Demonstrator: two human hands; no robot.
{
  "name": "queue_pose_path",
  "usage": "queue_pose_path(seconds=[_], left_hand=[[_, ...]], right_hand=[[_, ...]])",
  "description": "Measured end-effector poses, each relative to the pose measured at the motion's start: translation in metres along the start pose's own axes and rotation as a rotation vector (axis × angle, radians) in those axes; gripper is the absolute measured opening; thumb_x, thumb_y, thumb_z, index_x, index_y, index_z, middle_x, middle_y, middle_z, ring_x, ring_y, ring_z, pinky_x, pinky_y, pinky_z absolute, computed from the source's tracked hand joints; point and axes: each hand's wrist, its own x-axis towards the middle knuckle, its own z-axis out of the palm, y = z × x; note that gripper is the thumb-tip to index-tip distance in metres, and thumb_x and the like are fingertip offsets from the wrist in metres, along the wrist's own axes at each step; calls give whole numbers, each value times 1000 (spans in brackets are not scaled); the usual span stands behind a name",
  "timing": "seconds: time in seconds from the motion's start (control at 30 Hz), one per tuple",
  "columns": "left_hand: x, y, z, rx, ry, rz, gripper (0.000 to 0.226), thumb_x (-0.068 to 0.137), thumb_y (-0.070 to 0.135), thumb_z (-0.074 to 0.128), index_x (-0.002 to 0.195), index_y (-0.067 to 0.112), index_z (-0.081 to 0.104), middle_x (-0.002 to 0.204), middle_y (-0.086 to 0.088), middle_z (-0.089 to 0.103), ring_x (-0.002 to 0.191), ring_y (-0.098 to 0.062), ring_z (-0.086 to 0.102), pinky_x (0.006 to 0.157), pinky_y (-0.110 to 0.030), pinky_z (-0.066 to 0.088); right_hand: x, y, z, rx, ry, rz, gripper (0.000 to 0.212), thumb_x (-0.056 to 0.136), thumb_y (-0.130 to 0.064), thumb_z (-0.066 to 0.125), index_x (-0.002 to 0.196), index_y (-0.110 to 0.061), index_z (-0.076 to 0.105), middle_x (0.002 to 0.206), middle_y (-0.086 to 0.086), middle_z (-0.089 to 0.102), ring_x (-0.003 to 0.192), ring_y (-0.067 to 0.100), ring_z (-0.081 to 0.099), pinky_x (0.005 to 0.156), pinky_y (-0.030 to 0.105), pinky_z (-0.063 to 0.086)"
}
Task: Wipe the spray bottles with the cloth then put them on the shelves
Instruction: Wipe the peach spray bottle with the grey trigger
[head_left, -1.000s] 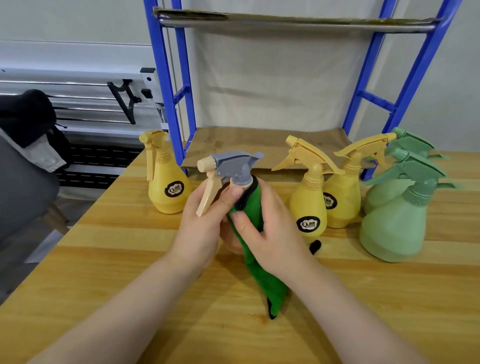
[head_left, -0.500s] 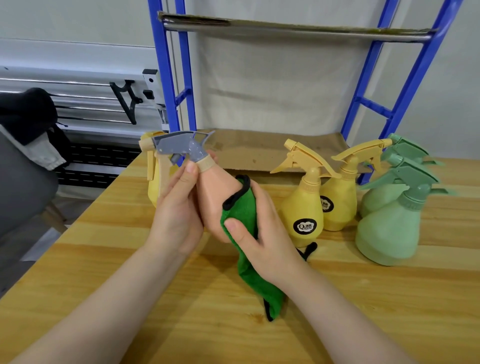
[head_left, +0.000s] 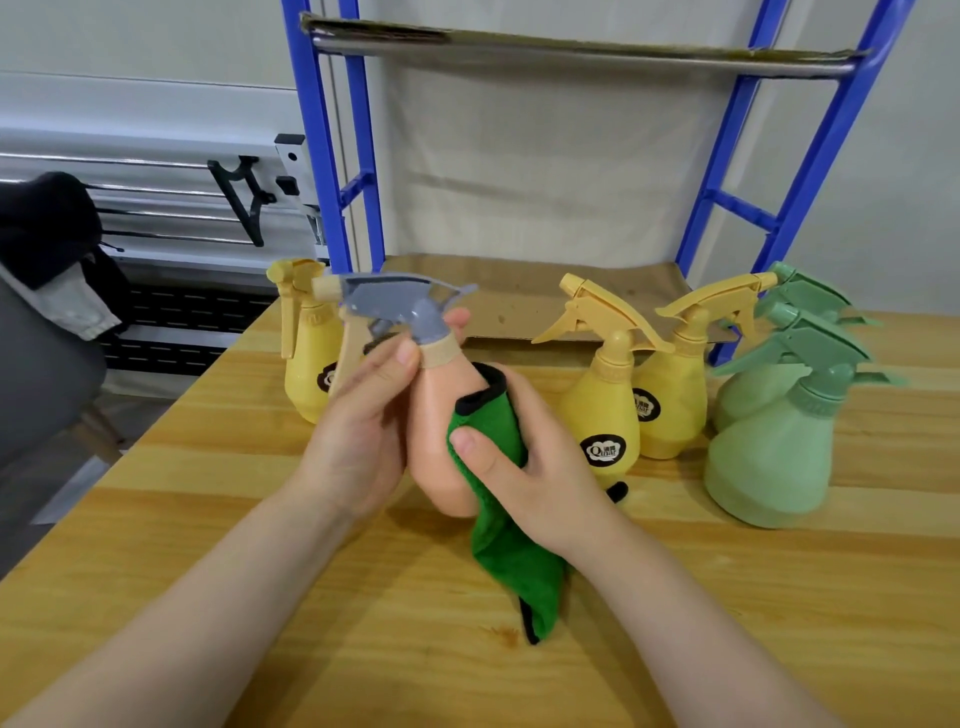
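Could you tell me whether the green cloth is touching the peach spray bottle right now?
Touching. The head view shows the right hand pressing the green cloth flat against the peach spray bottle, with no gap, while the left hand grips its neck.

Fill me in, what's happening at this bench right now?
A person is wiping a peach spray bottle. The left hand grips its neck just under the grey trigger head, and the right hand presses a green cloth against its body. Three yellow bottles and two green ones stand on the wooden table; the blue rack's shelves hold no bottles yet.
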Motion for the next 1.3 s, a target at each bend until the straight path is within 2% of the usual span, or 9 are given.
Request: queue_pose_path(seconds=[0.1,0.17,0.37,0.5,0.67,0.87,1.03,1.13,1.3], left_hand=[[-4,-10,3,63,-31,-99,46,85,27,65,124,3,61,121,-10,67,110,-20,64,91,-32,53],[-6,-17,6,176,-30,-91,39,84,34,68,116,12,70,117,-9,69,107,-21,65,88,-33,52],[-7,-13,14,427,-95,54,18,95,28,53,110,26,62,106,29,69,107,10,60,86,-7,43],[-8,-13,11,489,-102,81,39,82,36,61,118,22,63,114,10,70,110,-6,62,91,-20,46],[-7,-15,10,232,-3,-51,42,72,31,72,108,9,72,109,-18,68,101,-30,55,94,-46,39],[-9,-14,16,196,21,-73,22,90,25,62,104,12,73,107,-8,73,105,-21,67,91,-30,53],[-18,-15,32,310,-31,-3,26,90,25,61,113,15,64,100,10,74,97,-2,66,80,-14,49],[-22,-22,34,508,-59,63,34,86,36,64,118,23,60,97,18,69,95,-1,61,87,-21,46],[-24,-22,36,360,85,75,23,79,27,69,103,28,70,99,10,72,97,-4,64,85,-20,49]], right_hand=[[0,-5,-3,-5,-38,37,43,79,-54,59,117,-35,54,105,-10,67,98,8,63,87,41,52],[-1,-8,-4,31,-3,54,37,77,-53,60,111,-39,56,100,-12,69,93,3,65,85,37,53],[1,-10,3,102,196,90,43,78,-54,58,114,-30,57,100,-13,69,97,4,65,88,41,54],[-3,-11,2,-63,220,40,32,84,-55,55,110,-36,52,98,-16,65,95,2,62,82,31,53],[-4,-8,5,-186,218,12,29,89,-44,56,114,-31,51,103,-9,62,98,4,59,82,27,51],[-5,-7,9,-374,298,-42,36,89,-42,59,117,-22,54,98,-14,52,92,-1,49,77,8,41],[-3,-5,10,-502,497,-210,28,90,-32,60,106,-8,58,95,-7,52,89,8,49,77,20,43],[-2,1,7,-609,475,-251,31,91,-28,65,108,-3,59,97,7,59,89,24,54,77,37,45],[-2,0,12,-717,395,-289,33,93,-27,61,120,-9,57,110,3,60,100,21,54,88,34,45]])
